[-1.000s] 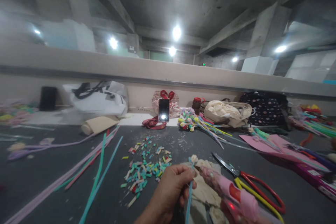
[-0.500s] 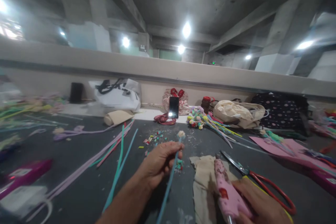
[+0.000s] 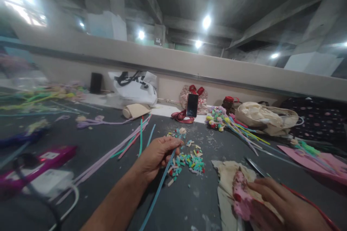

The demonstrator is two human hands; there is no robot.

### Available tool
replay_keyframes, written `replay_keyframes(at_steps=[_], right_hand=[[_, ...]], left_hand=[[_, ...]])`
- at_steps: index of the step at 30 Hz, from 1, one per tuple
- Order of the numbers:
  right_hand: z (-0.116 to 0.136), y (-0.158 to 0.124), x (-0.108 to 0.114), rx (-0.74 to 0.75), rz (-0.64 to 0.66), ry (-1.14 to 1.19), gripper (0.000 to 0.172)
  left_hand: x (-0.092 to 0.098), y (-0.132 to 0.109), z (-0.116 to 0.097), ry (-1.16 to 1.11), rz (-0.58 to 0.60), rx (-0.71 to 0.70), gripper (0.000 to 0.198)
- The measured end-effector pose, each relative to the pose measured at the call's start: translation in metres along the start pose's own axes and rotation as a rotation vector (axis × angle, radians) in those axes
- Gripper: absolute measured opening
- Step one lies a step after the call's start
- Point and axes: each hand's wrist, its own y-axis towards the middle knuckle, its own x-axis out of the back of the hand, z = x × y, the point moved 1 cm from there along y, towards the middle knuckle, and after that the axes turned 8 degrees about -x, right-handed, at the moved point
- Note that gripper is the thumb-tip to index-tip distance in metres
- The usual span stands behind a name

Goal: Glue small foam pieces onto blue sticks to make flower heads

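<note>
My left hand is closed, pinching a light blue pipe cleaner near its top. Just above the fingertips, a small pale flower-like tip sits on the stem. Below and beside that hand lies a pile of short cut pieces in teal, cream, yellow and red. On the right, a pink hot glue gun rests on a beige cloth. My right hand hovers over its rear part with fingers stretched out, somewhat blurred. Scissors lie partly hidden behind this hand.
Several long pipe cleaners lie left of centre. A magenta device and a white adapter with cable are at the left. Behind stand a phone, a white bag and a flower bundle. Pink sheet at right.
The view has swung left, so things sit further right. My right fingers have straightened off the glue gun, which lies on the cloth. More of the cut-piece pile shows.
</note>
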Motion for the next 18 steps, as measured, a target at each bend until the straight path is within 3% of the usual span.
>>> replay_keyframes(at_steps=[6,10,14,18], right_hand=[[0.05,0.057,0.006,-0.004,0.224,0.147,0.016],[0.079,0.097,-0.003,0.099,0.333,0.21,0.017],[0.09,0.126,-0.021,0.167,0.333,0.145,0.016],[0.091,0.137,-0.039,0.204,0.348,0.106,0.013]], left_hand=[[0.009,-0.003,-0.005,0.118,-0.076,-0.058,0.022],[0.012,-0.001,-0.003,0.118,-0.082,-0.095,0.024],[0.014,0.001,-0.001,0.109,-0.058,-0.106,0.023],[0.012,0.0,0.001,0.09,-0.038,-0.088,0.024]])
